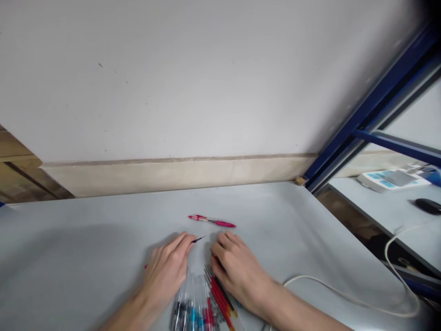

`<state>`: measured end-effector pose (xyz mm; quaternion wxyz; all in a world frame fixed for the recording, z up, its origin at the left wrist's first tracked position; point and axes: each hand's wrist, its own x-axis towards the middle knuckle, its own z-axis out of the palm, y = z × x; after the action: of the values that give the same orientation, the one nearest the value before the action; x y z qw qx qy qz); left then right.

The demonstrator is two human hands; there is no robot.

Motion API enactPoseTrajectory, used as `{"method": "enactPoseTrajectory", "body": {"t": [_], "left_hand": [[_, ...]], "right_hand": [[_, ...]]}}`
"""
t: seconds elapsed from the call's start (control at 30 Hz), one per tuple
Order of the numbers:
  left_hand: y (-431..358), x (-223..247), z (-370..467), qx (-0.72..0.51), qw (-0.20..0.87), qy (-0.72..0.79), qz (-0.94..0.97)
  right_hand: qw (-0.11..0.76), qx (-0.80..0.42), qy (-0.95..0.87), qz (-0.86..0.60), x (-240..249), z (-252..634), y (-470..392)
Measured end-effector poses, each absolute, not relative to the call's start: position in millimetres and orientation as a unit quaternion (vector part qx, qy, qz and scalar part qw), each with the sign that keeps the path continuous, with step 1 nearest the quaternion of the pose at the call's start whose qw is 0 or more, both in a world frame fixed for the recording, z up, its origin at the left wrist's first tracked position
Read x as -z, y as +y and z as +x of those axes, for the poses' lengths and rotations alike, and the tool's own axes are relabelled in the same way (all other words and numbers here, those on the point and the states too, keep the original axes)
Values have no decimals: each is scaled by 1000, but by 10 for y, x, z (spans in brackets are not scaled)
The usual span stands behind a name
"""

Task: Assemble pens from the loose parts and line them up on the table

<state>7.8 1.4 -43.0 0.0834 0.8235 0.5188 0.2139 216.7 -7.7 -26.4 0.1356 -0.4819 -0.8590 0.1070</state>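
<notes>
My left hand [168, 262] is closed in a pinch, low in the middle of the head view. From its fingertips a thin, dark pen refill [199, 239] sticks out to the right, its narrow tip bare. A small pink bit [145, 266] shows at that hand's outer edge. My right hand [237, 264] rests on the table with fingers curled and thumb drawn in; what they hold, if anything, is hidden. Red and black refills [221, 294] lie beside it. Clear pen barrels [193, 299] with black, blue and pink parts lie between my forearms.
A pink pen [212, 221] lies on the grey table [86, 248] beyond my hands. At right, a white cable [330, 287] curves across the table. Past a blue metal frame [361, 110] are a white device [392, 179] and a black mouse [428, 206].
</notes>
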Motion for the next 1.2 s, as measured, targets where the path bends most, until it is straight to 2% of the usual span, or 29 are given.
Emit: {"method": "enactPoseTrajectory", "body": {"t": [0.23,0.5,0.73,0.9,1.2], "left_hand": [[2,410,82,-213,111,524,817],[12,370,101,-220,127,527,811],[30,340,116,-206,128,533,811],[11,319,97,-195,166,525,811],[-8,304,86,-198,188,502,820]], "right_hand": [[193,-178,-844,-468,210,2166,33],[387,-347,-720,-460,64,2351,160],[483,-469,-556,-487,95,2693,358],[494,-527,-506,-472,186,2685,371],[476,-497,-539,-485,168,2671,331]]}}
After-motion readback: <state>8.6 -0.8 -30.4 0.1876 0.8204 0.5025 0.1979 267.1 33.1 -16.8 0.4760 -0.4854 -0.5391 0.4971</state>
